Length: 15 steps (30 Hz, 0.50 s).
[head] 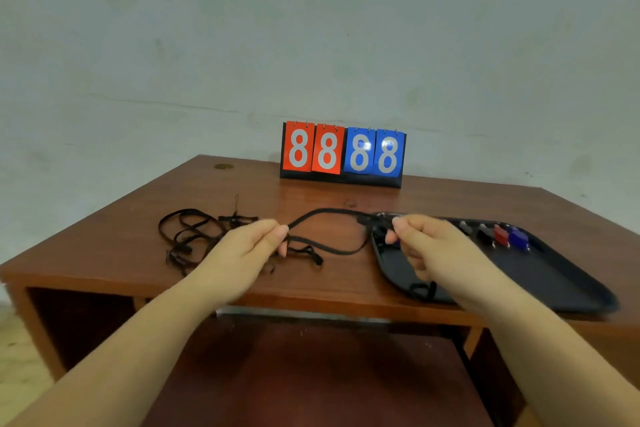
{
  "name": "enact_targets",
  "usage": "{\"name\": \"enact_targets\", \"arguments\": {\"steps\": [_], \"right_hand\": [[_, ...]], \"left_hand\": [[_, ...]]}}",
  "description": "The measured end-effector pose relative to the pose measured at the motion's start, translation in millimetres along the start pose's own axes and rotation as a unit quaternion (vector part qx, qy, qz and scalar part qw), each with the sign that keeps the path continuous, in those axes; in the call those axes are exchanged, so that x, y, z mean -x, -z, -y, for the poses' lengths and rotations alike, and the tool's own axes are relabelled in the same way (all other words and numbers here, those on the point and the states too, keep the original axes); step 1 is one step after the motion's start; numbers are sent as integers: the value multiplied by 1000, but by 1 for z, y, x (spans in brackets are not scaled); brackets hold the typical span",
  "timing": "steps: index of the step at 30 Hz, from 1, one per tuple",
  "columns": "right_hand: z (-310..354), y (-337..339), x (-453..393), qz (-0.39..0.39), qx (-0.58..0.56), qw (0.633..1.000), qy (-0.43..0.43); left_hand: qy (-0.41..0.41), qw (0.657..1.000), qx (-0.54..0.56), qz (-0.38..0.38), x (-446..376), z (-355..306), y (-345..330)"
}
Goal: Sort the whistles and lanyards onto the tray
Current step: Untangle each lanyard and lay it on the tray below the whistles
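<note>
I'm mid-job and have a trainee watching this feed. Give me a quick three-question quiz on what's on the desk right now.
1. True or false: both the left hand and the right hand hold the same black lanyard.
2. Where do the red whistle and blue whistle lie: A) on the bare desk, B) on the black tray, C) beside the scoreboard?
3. Fill in: the tangled pile of lanyards lies to the ____ of the tray.

Key
1. True: each hand pinches one end of the loop.
2. B.
3. Left.
</note>
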State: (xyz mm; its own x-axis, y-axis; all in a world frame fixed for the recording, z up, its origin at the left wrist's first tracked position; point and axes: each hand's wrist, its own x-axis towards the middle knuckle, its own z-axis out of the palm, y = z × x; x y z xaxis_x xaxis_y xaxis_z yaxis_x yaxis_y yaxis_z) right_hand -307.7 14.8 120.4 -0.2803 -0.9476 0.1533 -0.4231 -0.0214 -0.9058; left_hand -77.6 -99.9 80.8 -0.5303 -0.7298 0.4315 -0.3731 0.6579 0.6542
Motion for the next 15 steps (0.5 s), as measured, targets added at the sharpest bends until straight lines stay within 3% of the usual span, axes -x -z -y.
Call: {"name": "enact_targets", "arguments": {"steps": [5,10,15], "right_hand": [[-51,-43,43,26,-50,998,-31],[-86,-76,70,56,-121,989,-69],[-91,-81,71,60,-114,990,-52]], "left_hand": [[-5,994,-57,94,55,18,-31],[36,998,40,-34,86,22,-71],[46,990,122,52,95,22,-84]]}}
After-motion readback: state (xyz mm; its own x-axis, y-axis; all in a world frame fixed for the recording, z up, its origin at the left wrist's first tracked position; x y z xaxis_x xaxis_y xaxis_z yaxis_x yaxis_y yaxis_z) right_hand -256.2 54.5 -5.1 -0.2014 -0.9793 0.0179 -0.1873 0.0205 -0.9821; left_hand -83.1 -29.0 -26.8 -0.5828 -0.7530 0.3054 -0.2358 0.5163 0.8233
